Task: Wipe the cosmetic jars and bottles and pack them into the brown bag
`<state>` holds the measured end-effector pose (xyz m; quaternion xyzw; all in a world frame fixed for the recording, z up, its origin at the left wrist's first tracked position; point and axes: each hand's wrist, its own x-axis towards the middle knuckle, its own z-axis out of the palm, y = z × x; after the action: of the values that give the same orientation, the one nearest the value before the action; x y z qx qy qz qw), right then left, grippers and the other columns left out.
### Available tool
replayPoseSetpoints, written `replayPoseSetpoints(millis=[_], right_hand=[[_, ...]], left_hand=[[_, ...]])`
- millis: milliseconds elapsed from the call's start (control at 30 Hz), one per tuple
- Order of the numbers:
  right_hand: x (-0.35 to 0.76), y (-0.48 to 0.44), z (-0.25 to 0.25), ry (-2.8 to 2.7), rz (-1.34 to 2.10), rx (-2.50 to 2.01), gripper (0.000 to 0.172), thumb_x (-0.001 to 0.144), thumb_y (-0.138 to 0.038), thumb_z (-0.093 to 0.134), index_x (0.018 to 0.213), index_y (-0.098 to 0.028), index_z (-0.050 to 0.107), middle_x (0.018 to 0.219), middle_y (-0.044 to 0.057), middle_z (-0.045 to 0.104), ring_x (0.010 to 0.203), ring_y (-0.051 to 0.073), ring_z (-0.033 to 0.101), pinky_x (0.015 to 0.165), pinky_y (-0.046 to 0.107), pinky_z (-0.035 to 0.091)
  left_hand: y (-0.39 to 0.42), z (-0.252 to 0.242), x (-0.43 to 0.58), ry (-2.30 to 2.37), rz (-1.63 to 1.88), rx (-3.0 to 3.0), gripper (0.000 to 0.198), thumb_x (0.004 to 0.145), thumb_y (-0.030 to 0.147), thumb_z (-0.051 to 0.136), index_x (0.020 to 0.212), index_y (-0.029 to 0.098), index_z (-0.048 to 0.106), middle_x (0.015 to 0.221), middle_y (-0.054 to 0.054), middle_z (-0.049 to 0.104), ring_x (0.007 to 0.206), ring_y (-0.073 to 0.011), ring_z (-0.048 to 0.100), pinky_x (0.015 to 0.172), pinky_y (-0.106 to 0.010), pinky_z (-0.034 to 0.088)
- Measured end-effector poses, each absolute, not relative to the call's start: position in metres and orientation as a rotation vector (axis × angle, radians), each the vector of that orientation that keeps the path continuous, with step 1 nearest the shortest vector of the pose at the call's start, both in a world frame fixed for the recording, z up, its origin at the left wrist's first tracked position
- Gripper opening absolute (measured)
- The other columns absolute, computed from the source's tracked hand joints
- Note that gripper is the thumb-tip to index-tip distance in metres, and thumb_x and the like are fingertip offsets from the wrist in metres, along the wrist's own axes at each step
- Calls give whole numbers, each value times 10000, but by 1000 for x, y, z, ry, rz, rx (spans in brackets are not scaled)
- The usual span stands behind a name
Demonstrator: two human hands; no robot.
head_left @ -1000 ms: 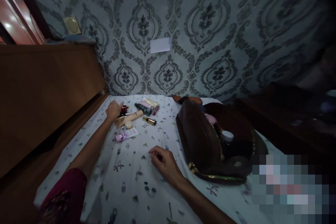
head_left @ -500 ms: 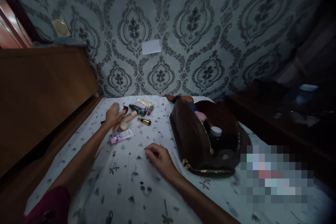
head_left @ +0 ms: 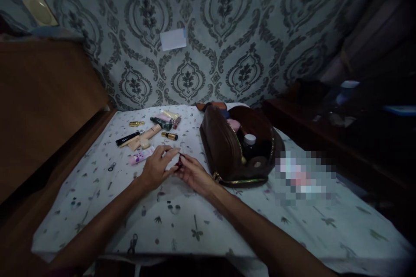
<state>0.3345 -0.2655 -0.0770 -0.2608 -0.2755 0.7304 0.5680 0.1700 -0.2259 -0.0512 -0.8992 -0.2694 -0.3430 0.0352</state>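
Both hands meet over the middle of the cloth. My left hand [head_left: 156,166] is closed on a small white and dark-red item [head_left: 173,161] whose kind I cannot make out. The fingers of my right hand [head_left: 196,175] grip its dark-red right side. Just behind my left hand lies a pink and white squeeze tube [head_left: 140,156], partly covered by it. Beyond that are a small round cream-coloured piece [head_left: 144,143], a beige tube [head_left: 151,131], a black slim item [head_left: 128,138] and a gold and black lipstick-like tube [head_left: 170,136].
An unzipped brown bag [head_left: 216,149] stands on the right, with a white-capped bottle [head_left: 249,140] inside. Further back lie a dark green tube [head_left: 161,123] and a small gold item [head_left: 136,124]. A wooden cabinet [head_left: 48,108] borders the left; a patterned wall [head_left: 208,52] rises behind.
My left hand has picked up the white and dark-red item from the cosmetics at the left and brought it right and nearer. My right hand now grips it too. The view has shifted.
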Motion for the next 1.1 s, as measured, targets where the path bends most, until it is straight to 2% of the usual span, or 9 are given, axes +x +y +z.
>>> replayPoseSetpoints(millis=[100,233,367,433,567,700,900,1000,1100], right_hand=[[335,-269,-75,-745,1821,-584,384,673,-431,822,906,-198,625,775,-20,628,681,115,592,617,240,473],[333,-272,-73,-844,1815,-604,444,656,-482,825,924,-186,633,795,-7,631,692,114,597,603,220,447],[333,-272,-76,-1006,1646,-693,487,696,-537,773,1001,-190,623,837,1,626,705,120,584,642,242,469],[333,-271,-78,-1170,1526,-760,469,751,-522,726,1060,-189,604,874,10,630,745,133,591,681,263,491],[333,-271,-82,-1428,1191,-904,402,802,-368,688,1131,-190,540,1006,33,634,925,173,603,862,340,502],[331,-276,-87,-1646,783,-1020,472,800,-254,691,1222,-199,489,1155,80,605,1091,228,580,973,427,471],[334,-276,-92,-1760,425,-1042,537,767,-104,683,1246,-206,463,1263,130,548,1241,264,516,1060,472,438],[336,-276,-87,-1755,433,-1014,518,760,-141,709,1218,-209,477,1236,128,549,1206,270,535,1029,473,465],[336,-277,-80,-1683,560,-956,415,788,-229,701,1154,-206,507,1172,107,557,1129,246,562,976,439,498]], left_hand=[[-223,-50,167,-731,-1017,-2834,512,981,527,298,1252,188,570,1159,-140,572,1101,-261,554,900,-377,490],[-224,-52,167,-785,-1007,-2917,474,1000,457,255,1095,147,601,933,-104,593,866,-214,588,742,-318,492],[-231,-51,171,-1060,-1077,-2980,379,991,403,278,1036,173,575,906,-80,589,825,-201,575,757,-322,472],[-235,-48,174,-1221,-1124,-3035,326,983,391,297,987,192,555,900,-65,591,821,-195,568,788,-325,461],[-239,-43,179,-1501,-1239,-3116,291,977,413,294,882,218,488,794,-12,554,763,-181,531,773,-319,439],[-235,-47,182,-1687,-1374,-3177,348,972,480,305,818,216,472,745,16,508,732,-164,495,725,-294,427],[-232,-56,189,-1939,-1735,-3162,430,912,598,397,843,199,539,795,-6,568,800,-185,538,755,-313,480],[-229,-53,187,-1908,-1760,-3256,405,849,587,512,913,190,556,840,-12,592,828,-195,566,792,-320,488],[-225,-47,179,-1776,-1661,-3250,386,788,530,593,977,198,542,912,-13,599,912,-210,567,864,-321,466]])
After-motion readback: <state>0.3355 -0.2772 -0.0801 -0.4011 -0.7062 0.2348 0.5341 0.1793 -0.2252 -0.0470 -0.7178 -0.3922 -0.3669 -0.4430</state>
